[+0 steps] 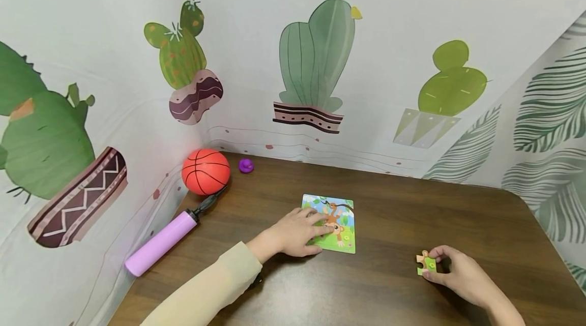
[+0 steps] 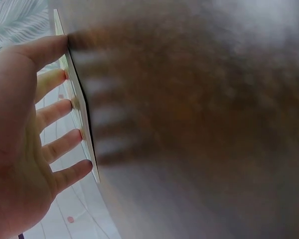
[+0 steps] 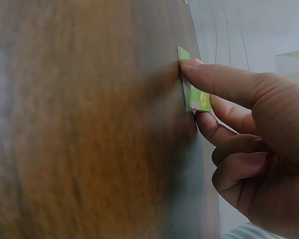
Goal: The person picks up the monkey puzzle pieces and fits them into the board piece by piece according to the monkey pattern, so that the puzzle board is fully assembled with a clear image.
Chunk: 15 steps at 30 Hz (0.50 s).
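Note:
On the brown table lies a square picture puzzle (image 1: 344,214) with a monkey hanging from a branch. My left hand (image 1: 297,233) rests on its left part with fingers spread, covering some of the picture. From the side, the left wrist view shows the thumb and fingertips (image 2: 65,137) touching the thin board (image 2: 84,107). Well to the right of the board, my right hand (image 1: 462,274) pinches a green and brown jigsaw piece (image 1: 428,264) between thumb and fingers. In the right wrist view the piece (image 3: 201,101) stands at the fingertips, its middle partly behind the thumb.
At the table's far left are an orange-red toy basketball (image 1: 206,172), a small purple rubber duck (image 1: 246,165) and a lilac hand pump (image 1: 162,243) with a black end. Some black object (image 1: 256,280) is mostly hidden under my left forearm. Cactus-printed cloth hangs behind the table (image 1: 389,199).

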Motion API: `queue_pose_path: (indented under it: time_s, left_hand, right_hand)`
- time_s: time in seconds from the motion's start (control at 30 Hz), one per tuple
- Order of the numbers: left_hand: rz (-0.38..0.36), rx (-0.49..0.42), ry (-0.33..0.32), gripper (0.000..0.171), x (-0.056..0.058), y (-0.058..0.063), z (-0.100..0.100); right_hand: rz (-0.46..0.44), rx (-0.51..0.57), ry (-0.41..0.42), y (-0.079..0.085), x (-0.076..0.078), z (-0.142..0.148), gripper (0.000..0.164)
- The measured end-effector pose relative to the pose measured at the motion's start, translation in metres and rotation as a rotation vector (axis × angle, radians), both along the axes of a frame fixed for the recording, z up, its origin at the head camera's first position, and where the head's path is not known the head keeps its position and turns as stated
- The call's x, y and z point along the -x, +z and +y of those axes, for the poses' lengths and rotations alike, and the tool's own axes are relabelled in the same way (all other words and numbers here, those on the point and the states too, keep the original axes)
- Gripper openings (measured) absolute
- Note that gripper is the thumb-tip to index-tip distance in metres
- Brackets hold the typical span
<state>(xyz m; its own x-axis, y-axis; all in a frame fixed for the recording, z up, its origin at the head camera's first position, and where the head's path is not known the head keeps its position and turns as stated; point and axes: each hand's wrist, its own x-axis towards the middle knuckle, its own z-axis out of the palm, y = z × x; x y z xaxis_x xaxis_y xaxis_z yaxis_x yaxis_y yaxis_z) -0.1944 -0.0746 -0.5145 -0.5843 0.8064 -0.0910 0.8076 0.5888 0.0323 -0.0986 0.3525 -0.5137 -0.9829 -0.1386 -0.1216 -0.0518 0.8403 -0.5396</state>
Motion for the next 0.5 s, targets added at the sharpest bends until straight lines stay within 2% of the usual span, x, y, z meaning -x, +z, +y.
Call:
queue_pose_path:
  time_s: [0.2, 0.5]
  left_hand:
    - [-0.021, -0.009, 0.023, 0.063, 0.002, -0.002, 0.000]
    - [-0.012, 0.002, 0.005, 0.064, 0.004, -0.001, 0.000]
  right_hand:
    - [0.016, 0.055, -0.016, -0.003, -0.001, 0.001, 0.045]
    - [0.169, 0.170, -0.008, -0.011, -0.002, 0.002, 0.014]
